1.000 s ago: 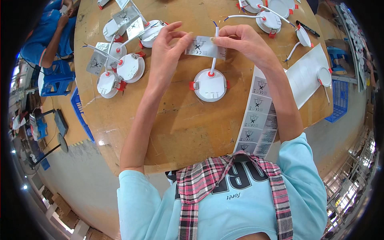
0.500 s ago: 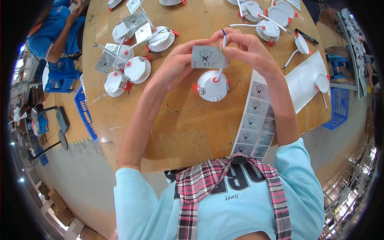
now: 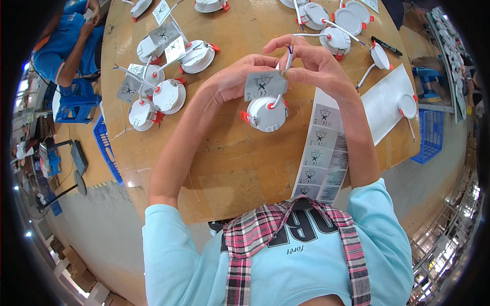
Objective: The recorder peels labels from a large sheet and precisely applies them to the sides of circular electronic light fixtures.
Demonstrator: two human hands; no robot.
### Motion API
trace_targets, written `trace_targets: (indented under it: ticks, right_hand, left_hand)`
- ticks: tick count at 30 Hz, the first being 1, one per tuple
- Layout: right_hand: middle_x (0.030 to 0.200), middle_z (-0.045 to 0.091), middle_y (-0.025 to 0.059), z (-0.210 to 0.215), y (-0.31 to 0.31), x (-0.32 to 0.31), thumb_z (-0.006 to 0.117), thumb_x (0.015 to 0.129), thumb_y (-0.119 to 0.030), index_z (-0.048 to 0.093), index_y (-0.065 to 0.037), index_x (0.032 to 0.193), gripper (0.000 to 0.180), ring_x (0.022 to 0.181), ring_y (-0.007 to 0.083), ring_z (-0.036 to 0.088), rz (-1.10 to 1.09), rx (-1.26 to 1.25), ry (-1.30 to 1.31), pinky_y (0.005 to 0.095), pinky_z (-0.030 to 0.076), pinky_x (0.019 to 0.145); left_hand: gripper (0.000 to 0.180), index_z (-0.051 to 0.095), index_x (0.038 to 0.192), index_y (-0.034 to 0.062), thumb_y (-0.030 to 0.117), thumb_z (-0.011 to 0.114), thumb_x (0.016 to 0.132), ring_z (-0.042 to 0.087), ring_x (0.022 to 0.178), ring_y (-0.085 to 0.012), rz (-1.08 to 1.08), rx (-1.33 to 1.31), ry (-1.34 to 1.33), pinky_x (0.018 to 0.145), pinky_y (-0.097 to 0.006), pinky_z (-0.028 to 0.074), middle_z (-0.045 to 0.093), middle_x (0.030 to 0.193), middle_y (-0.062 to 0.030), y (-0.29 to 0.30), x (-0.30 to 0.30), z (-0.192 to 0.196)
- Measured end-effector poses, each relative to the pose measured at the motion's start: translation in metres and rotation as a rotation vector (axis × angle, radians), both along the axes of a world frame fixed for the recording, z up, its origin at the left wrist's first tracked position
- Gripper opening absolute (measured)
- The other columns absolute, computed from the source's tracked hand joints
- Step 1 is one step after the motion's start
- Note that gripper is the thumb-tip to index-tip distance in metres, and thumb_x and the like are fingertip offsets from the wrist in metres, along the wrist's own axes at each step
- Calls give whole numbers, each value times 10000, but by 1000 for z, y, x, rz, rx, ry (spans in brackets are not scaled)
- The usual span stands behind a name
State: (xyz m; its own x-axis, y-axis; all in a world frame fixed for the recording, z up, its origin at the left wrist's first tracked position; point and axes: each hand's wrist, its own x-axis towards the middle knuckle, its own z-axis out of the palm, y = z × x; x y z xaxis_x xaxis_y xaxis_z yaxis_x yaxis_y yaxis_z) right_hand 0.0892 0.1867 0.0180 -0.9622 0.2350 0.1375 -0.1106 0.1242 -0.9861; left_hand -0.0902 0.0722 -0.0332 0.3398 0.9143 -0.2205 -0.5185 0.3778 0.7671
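Observation:
A round white downlight (image 3: 267, 120) with red-tipped spring clips lies back-up on the table before me. Its white cable (image 3: 278, 101) rises from a red grommet to bare wire ends. A silver printed label (image 3: 263, 87) stands at the cable, above the lamp. My left hand (image 3: 236, 77) holds the label from the left, its fingertips partly hidden behind it. My right hand (image 3: 319, 69) pinches the cable and the label's right edge between thumb and fingers. Under my right forearm lies a strip of similar labels (image 3: 316, 158).
Labelled downlights (image 3: 168, 96) cluster at the left, and more lamps (image 3: 337, 41) sit at the far right. A black marker (image 3: 386, 46) lies near a white sheet (image 3: 388, 107) bearing one lamp (image 3: 407, 106). Blue crates (image 3: 106, 145) flank the table. A person in blue (image 3: 64, 43) sits far left.
My right fingers have shifted slightly around the cable and label. The label appears slightly lower, closer to the lamp. The whole view has moved a little.

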Motion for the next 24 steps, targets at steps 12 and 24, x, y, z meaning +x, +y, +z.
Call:
trace_targets:
  ticks: [12, 24]
  right_hand:
    - [1160, 558, 25, 1, -4, -1, 695, 796, -261, 643, -67, 861, 210, 1106, 151, 459, -94, 81, 10, 312, 334, 974]
    - [989, 561, 20, -6, -14, -7, 706, 817, -97, 629, -33, 852, 105, 976, 124, 522, -245, 129, 66, 276, 402, 896]
  left_hand:
    - [262, 620, 1118, 16, 142, 641, 889, 663, 939, -151, 322, 46, 153, 894, -319, 534, 672, 1042, -74, -27, 4, 9]
    - [195, 598, 1095, 10, 89, 570, 920, 672, 947, -170, 561, 164, 196, 850, -392, 584, 673, 1030, -87, -40, 14, 16]
